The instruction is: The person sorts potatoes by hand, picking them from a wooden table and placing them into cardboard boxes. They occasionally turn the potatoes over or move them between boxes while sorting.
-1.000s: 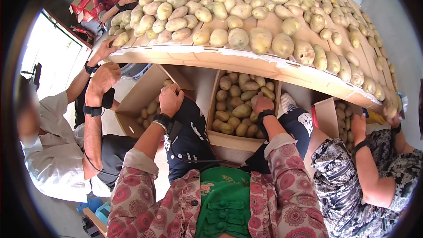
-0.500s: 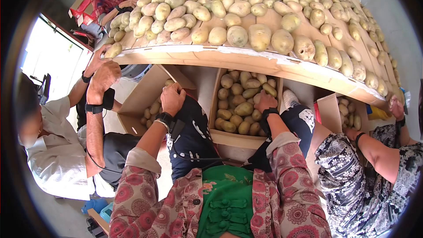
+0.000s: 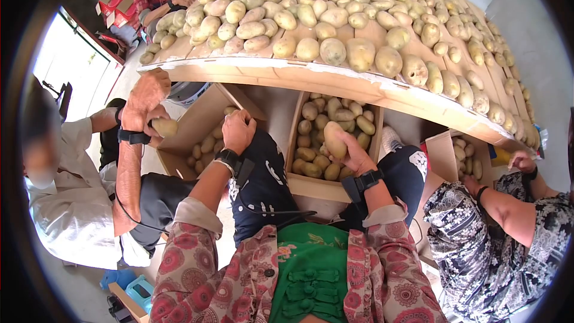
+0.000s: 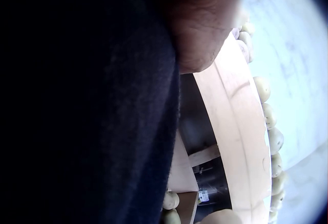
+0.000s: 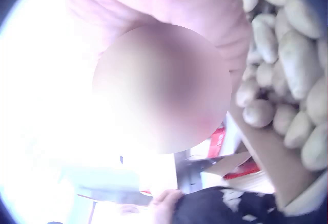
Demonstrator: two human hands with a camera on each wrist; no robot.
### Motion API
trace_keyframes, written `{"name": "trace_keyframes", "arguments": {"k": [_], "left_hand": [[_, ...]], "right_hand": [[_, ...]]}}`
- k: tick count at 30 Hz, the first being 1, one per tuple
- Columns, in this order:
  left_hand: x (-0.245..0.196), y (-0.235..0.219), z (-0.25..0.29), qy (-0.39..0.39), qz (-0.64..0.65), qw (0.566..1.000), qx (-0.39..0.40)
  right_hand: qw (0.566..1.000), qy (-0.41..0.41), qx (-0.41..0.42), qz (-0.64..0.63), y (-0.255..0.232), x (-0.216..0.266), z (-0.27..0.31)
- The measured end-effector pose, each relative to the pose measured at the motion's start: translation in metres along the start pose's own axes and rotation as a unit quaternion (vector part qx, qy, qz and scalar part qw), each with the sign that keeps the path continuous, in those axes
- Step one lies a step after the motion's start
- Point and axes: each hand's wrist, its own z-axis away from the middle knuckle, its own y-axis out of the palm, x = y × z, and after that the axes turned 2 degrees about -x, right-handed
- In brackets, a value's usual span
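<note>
My right hand grips a pale yellow potato, raised over the near end of an open cardboard box. Many more potatoes fill that box. In the right wrist view the right hand is washed out by glare, and a round blurred patch covers what lies below it. My left hand rests on my left knee with loosely bent fingers and holds nothing. Only part of the left hand shows beside the dark trouser leg in the left wrist view.
A slanting cardboard-covered table heaped with potatoes spans the space ahead. Another potato box stands left of my knees and one at right. People sit on both sides; the left neighbour's hand holds a potato.
My right hand has come up and back from inside the box with a potato in it. My left hand stays on the knee. The left neighbour's potato has moved down off the table edge.
</note>
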Motion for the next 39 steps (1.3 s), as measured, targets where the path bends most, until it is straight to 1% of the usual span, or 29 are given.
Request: {"name": "trace_keyframes", "arguments": {"k": [1, 2, 4, 5, 7, 9, 10, 12, 13, 15, 16, 17, 18, 19, 21, 23, 24, 26, 27, 29, 30, 31, 32, 33, 34, 35, 37, 38, 39], "left_hand": [[0.0, -0.001, 0.001, 0.006, 0.0, 1.0, -0.005], [0.0, -0.001, 0.001, 0.007, 0.002, 1.0, -0.004], [0.002, 0.0, 0.001, -0.013, 0.018, 1.0, 0.006], [0.002, 0.0, 0.0, -0.011, 0.02, 1.0, 0.007], [0.002, -0.001, 0.0, -0.024, 0.021, 0.999, 0.021], [0.001, -0.002, 0.006, -0.016, 0.02, 1.0, 0.017], [0.001, -0.003, 0.008, -0.008, 0.018, 1.0, 0.008], [-0.002, -0.005, 0.009, -0.01, 0.013, 1.0, 0.016], [-0.003, -0.006, 0.007, -0.012, 0.01, 1.0, 0.022], [-0.002, -0.006, 0.005, -0.018, 0.009, 0.999, 0.027], [-0.001, -0.005, 0.005, -0.027, 0.009, 0.999, 0.032], [0.0, -0.004, 0.007, -0.034, 0.007, 0.999, 0.036], [0.001, -0.004, 0.007, -0.023, 0.006, 0.999, 0.03], [0.002, -0.003, -0.003, -0.009, 0.007, 1.0, 0.019], [0.003, -0.004, -0.005, -0.016, 0.002, 1.0, 0.027], [0.004, 0.0, -0.004, -0.017, -0.001, 0.999, 0.037], [0.004, 0.0, -0.004, -0.018, 0.0, 0.999, 0.038], [-0.001, 0.001, -0.005, 0.011, -0.037, 0.998, 0.04], [-0.004, 0.003, -0.006, 0.012, -0.037, 0.998, 0.04], [-0.016, 0.009, -0.007, 0.06, -0.086, 0.992, 0.076], [-0.024, 0.016, -0.005, 0.079, -0.084, 0.987, 0.109], [-0.035, 0.028, -0.003, 0.097, -0.082, 0.982, 0.142], [-0.049, 0.04, 0.01, 0.097, -0.01, 0.983, 0.155], [-0.051, 0.069, 0.022, 0.138, 0.067, 0.973, 0.174], [-0.06, 0.091, 0.037, 0.164, 0.124, 0.958, 0.2], [-0.075, 0.105, 0.049, 0.182, 0.093, 0.94, 0.274], [-0.104, 0.125, 0.07, 0.144, 0.129, 0.899, 0.394], [-0.117, 0.132, 0.079, 0.141, 0.131, 0.899, 0.394], [-0.131, 0.136, 0.086, 0.159, 0.08, 0.877, 0.447]], "right_hand": [[0.994, -0.003, 0.057, -0.096, 0.008, 0.012, 0.006], [0.975, -0.006, 0.112, -0.191, 0.015, 0.027, 0.012], [0.96, -0.036, 0.171, -0.221, 0.031, 0.07, 0.03], [0.947, -0.057, 0.205, -0.241, 0.036, 0.09, 0.034], [0.913, -0.122, 0.241, -0.307, 0.046, 0.132, 0.03], [0.842, -0.121, 0.233, -0.471, 0.054, 0.173, 0.026], [0.841, -0.12, 0.232, -0.473, 0.059, 0.191, 0.02], [0.831, -0.224, 0.168, -0.481, 0.069, 0.214, 0.008], [0.829, -0.226, 0.168, -0.483, 0.072, 0.214, 0.004], [0.884, -0.247, 0.041, -0.396, 0.072, 0.204, -0.008], [0.885, -0.244, 0.039, -0.395, 0.067, 0.189, -0.01], [0.912, -0.263, 0.034, -0.314, 0.06, 0.164, -0.006], [0.931, -0.28, 0.032, -0.232, 0.054, 0.141, 0.001], [0.931, -0.278, 0.036, -0.233, 0.049, 0.129, 0.004], [0.972, -0.211, 0.04, -0.093, 0.027, 0.104, 0.024], [0.984, -0.173, 0.007, -0.033, -0.006, 0.091, 0.042], [0.984, -0.172, 0.006, -0.033, -0.027, 0.083, 0.05], [0.971, -0.166, -0.033, -0.167, -0.067, 0.062, 0.061], [0.971, -0.168, -0.033, -0.167, -0.08, 0.051, 0.063], [0.966, -0.111, -0.092, -0.217, -0.098, 0.03, 0.062], [0.965, -0.112, -0.09, -0.219, -0.1, 0.028, 0.059], [0.975, -0.111, -0.064, -0.183, -0.099, 0.028, 0.055], [0.982, -0.111, -0.039, -0.145, -0.098, 0.028, 0.052], [0.985, -0.095, -0.031, -0.141, -0.097, 0.027, 0.049], [0.984, -0.099, -0.032, -0.142, -0.095, 0.028, 0.046], [0.986, -0.093, -0.031, -0.133, -0.093, 0.027, 0.044], [0.988, -0.083, -0.028, -0.126, -0.091, 0.026, 0.042], [0.989, -0.08, -0.027, -0.125, -0.092, 0.026, 0.042], [0.988, -0.083, -0.023, -0.129, -0.093, 0.027, 0.041]]}}
